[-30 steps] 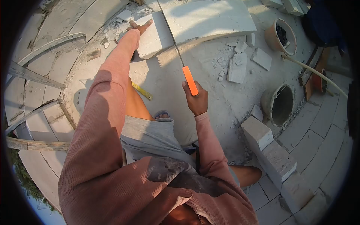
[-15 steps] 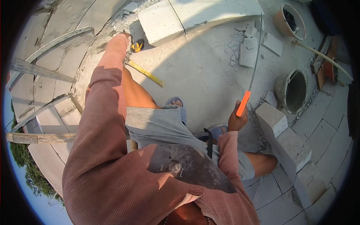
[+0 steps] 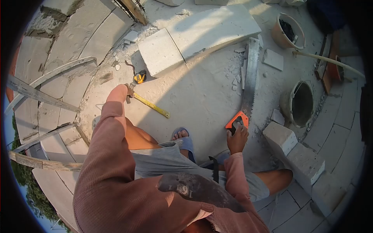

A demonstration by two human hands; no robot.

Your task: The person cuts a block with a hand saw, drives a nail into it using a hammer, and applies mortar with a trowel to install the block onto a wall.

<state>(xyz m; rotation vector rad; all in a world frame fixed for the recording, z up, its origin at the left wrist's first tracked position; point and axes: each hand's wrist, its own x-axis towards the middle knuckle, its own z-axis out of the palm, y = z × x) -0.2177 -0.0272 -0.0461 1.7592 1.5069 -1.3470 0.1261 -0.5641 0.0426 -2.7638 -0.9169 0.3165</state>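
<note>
Fingers of the right hand are wrapped round the orange handle of the saw, which is on the near side of the white block, by its right end. Tip's close to the block; touching or not, can't tell. Teeth face right, away from the sandal, which I'd call good practice: firm but relaxed grip, edge well clear of your legs. Left hand's hidden past its sleeve, so can't tell what those fingers are doing. The hammer and tape measure lie in front of the block's left end; I'd keep the blade off both. Grey bucket and pinkish bucket are off to the block's right.
</note>
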